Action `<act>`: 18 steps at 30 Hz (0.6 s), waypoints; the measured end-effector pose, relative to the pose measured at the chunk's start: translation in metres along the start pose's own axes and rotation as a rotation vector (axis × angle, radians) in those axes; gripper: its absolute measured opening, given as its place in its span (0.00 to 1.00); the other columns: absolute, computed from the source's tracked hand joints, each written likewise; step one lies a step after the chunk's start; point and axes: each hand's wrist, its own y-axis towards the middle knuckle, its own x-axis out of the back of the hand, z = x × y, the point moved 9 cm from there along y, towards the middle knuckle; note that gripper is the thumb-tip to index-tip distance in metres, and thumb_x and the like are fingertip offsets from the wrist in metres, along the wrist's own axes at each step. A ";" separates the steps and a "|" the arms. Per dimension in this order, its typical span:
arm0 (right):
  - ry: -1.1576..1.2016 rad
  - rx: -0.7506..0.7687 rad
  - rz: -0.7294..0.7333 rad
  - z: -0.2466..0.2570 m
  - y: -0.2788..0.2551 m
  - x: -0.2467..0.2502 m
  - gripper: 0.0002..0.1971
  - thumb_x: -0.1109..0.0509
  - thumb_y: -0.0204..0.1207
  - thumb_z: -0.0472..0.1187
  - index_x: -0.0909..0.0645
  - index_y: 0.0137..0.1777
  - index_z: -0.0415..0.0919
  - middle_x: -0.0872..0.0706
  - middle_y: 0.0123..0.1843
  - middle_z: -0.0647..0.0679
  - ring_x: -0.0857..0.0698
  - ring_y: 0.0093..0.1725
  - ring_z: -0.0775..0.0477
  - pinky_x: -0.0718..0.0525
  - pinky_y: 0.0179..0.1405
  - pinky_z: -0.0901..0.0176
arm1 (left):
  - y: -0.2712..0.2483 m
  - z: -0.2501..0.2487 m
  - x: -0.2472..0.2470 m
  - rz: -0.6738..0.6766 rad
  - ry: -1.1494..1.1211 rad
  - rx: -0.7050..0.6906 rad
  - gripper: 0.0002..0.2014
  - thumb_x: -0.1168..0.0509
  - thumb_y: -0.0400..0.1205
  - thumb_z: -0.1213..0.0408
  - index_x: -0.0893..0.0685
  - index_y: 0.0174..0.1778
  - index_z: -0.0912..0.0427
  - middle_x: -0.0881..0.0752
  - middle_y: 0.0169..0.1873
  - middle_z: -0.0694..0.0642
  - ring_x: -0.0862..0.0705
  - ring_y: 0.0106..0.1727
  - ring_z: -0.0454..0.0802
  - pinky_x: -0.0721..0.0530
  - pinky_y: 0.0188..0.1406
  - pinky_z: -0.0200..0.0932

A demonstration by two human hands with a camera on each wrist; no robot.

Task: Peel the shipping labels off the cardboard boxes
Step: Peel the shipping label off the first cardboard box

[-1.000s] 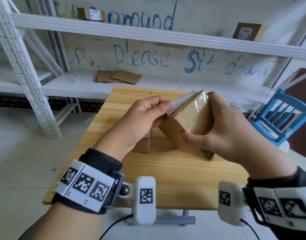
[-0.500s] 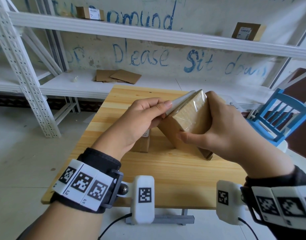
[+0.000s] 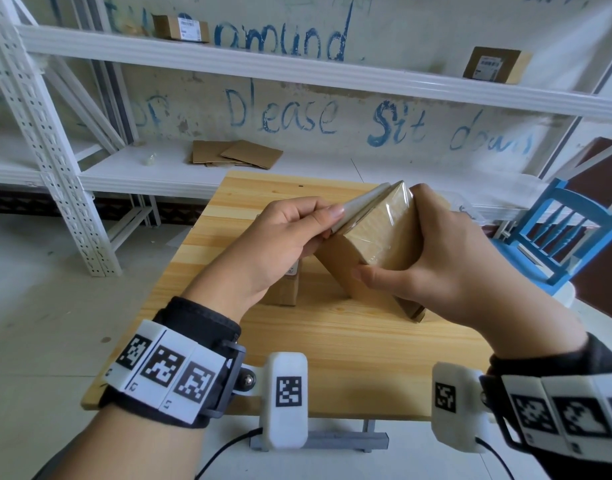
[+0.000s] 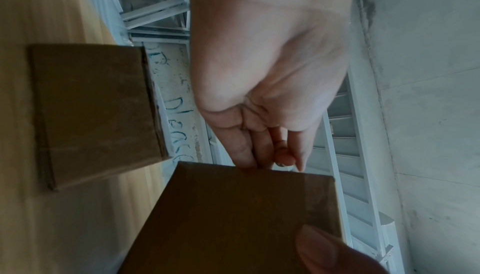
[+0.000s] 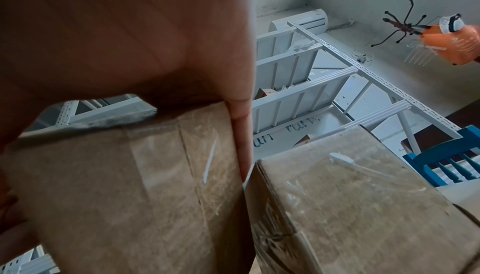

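A brown cardboard box (image 3: 377, 244) wrapped in clear tape stands tilted on the wooden table (image 3: 349, 358), its lower end resting on the wood. My right hand (image 3: 432, 251) grips it from the right, thumb across the near face. My left hand (image 3: 332, 223) pinches the white shipping label (image 3: 360, 206), which is lifted off the box's left face as a flap. In the left wrist view the left fingers (image 4: 259, 155) meet the box's (image 4: 233, 217) upper edge. A second small box (image 3: 283, 289) sits on the table behind my left hand. In the right wrist view the held box (image 5: 130, 186) is beside another taped box (image 5: 350, 196).
White metal shelving (image 3: 55, 150) runs behind and left of the table. Labelled boxes (image 3: 180, 27) (image 3: 494, 65) sit on its upper shelf, and flattened cardboard (image 3: 235, 154) on the lower one. A blue chair (image 3: 557, 237) stands right of the table.
Almost nothing has moved. Both hands keep their grip, and the label flap stands off the box about as far as before.
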 end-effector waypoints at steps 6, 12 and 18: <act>0.015 -0.001 0.009 -0.001 0.000 0.000 0.36 0.20 0.54 0.68 0.29 0.49 0.43 0.21 0.33 0.52 0.21 0.36 0.55 0.29 0.28 0.62 | 0.001 0.001 0.001 -0.008 0.020 -0.015 0.13 0.39 0.90 0.62 0.13 0.49 0.67 0.18 0.43 0.57 0.19 0.47 0.46 0.17 0.55 0.35; 0.007 0.005 -0.002 0.000 0.000 0.000 0.40 0.27 0.51 0.76 0.29 0.49 0.44 0.20 0.33 0.53 0.21 0.37 0.55 0.27 0.29 0.62 | 0.002 -0.001 0.000 -0.013 0.021 -0.021 0.13 0.39 0.90 0.63 0.14 0.44 0.62 0.17 0.42 0.56 0.18 0.45 0.44 0.16 0.56 0.36; 0.015 0.009 -0.002 -0.001 0.000 0.000 0.38 0.22 0.53 0.73 0.30 0.49 0.43 0.21 0.33 0.52 0.21 0.36 0.55 0.28 0.29 0.62 | 0.003 -0.002 0.002 -0.044 0.084 -0.026 0.19 0.39 0.90 0.62 0.21 0.50 0.81 0.22 0.41 0.59 0.23 0.45 0.51 0.22 0.56 0.45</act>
